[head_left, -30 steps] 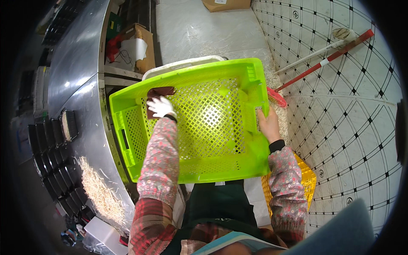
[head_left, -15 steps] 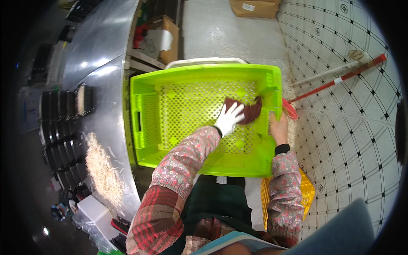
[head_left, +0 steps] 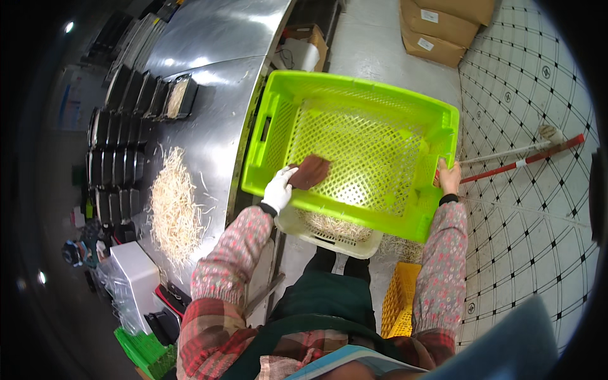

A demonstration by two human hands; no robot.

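A bright green perforated crate (head_left: 354,101) is held up in front of me, its open side toward me. My left hand (head_left: 279,188), in a white glove, holds a brown cloth (head_left: 310,171) against the crate's mesh bottom near its left side. My bare right hand (head_left: 448,178) grips the crate's right rim. Below the green crate stands a white crate (head_left: 329,239) with pale shredded strands inside.
A steel table (head_left: 209,76) runs along my left, bearing a heap of pale strands (head_left: 172,202) and rows of black trays (head_left: 117,133). A yellow crate (head_left: 400,297) sits by my feet. A red-handled broom (head_left: 525,158) lies on the tiled floor; cardboard boxes (head_left: 437,31) stand beyond.
My left hand with the brown cloth has swept from the crate's right side to its lower left. The crate has tilted and shifted right; my right hand keeps its grip on the rim.
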